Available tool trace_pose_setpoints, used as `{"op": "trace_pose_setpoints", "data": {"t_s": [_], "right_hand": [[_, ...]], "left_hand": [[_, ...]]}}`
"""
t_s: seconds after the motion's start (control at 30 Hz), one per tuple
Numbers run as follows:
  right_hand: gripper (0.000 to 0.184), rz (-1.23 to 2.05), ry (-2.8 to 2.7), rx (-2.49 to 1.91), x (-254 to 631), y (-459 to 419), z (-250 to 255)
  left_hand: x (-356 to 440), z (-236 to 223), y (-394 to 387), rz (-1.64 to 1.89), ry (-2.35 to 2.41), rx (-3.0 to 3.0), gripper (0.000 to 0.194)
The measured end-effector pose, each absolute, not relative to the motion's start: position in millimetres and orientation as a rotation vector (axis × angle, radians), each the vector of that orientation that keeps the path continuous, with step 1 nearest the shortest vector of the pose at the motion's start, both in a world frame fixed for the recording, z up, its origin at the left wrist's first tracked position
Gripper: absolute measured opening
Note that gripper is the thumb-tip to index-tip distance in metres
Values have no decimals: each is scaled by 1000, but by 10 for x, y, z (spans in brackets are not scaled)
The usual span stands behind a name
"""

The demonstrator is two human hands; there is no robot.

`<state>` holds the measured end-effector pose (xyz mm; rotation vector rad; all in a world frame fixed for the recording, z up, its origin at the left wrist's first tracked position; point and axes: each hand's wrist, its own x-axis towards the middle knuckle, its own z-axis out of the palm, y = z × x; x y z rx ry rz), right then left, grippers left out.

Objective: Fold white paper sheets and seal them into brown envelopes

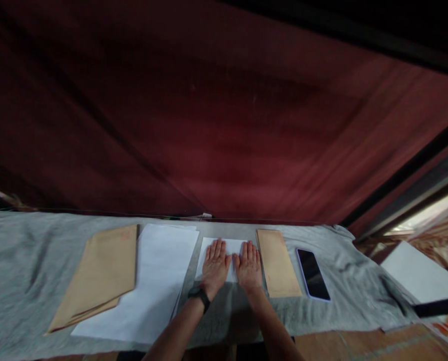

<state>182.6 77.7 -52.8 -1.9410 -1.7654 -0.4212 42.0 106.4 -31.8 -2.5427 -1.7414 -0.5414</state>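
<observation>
A small white sheet of paper [229,245], possibly folded, lies on the grey cloth in front of me. My left hand [215,265] rests flat on its left part, fingers stretched forward, with a dark watch on the wrist. On the right part of the sheet my right hand [248,265] is pressed flat too, thumb pointing inward. Much of the sheet is hidden under both palms. Just right of my right hand is a stack of narrow brown envelopes [280,265]. Left of my left hand lie large white paper sheets [160,281].
Larger brown envelopes [103,265] overlap the white sheets on the left. A phone [313,273] with a dark screen lies at the right. The grey cloth [359,286] covers the table, and a dark red curtain [224,125] hangs behind it. A white board [419,276] stands at far right.
</observation>
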Motion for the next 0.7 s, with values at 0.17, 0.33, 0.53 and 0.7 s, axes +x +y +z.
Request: {"op": "trace_pose_setpoints", "data": {"t_s": [0.17, 0.33, 0.53, 0.7], "right_hand": [[59, -371, -1777, -2001, 1818, 774, -510], [59, -387, -1782, -1982, 1820, 778, -518], [58, -401, -1771, -1987, 1814, 794, -535], [59, -387, -1751, -2009, 1800, 805, -542]], "left_hand": [[196, -357, 1154, -555, -1764, -2475, 63], [57, -383, 1020, -644, -1816, -2363, 67], [-62, -430, 855, -635, -1801, -2341, 64], [-63, -415, 658, -676, -1795, -2306, 61]]}}
